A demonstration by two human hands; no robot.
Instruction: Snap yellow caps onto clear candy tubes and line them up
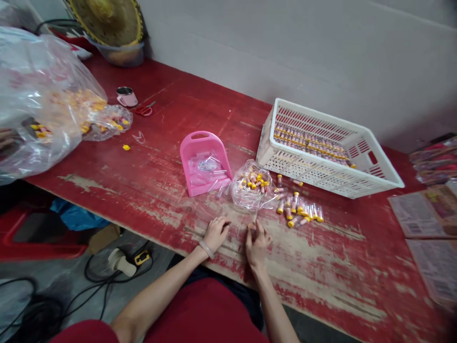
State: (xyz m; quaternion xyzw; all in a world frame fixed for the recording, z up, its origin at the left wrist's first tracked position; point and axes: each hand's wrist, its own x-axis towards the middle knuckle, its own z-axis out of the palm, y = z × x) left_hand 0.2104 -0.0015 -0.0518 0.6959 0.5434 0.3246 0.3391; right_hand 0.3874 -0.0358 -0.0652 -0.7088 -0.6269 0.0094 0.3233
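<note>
Your left hand (216,232) rests at the near side of the red table (171,109), fingers bent; you cannot tell from this view whether they close on something clear. Your right hand (260,243) is beside it, a gap between the two, its thumb and fingers pinched on a small piece (252,226) with yellow on it.

Just beyond your hands sits a clear bag (243,197), its mouth spread open, with a heap of yellow and pink pieces (253,181) inside. To the left of that bag you have a pink dustpan (191,145) lying flat; it holds clear plastic, with clear tubes (222,190) at its front edge, some out on the table. To the right of the bag, tubes with yellow ends (294,202) lie loose in a cluster, pink showing inside several of them.

Behind that cluster stands your white crate (310,174), slotted all round. Filled tubes (307,143) lie in rows on its floor, toward the left, and its right end shows bare floor.

At your far left a large clear sack (32,71) bulges with more yellow pieces (71,102), and a smaller clear bag (110,126) of the same rests against it. Near these stand a pink mug (127,98) and red scissors (143,110). In the back corner, a straw hat (107,24) leans over a plastic tub (121,56).
</note>
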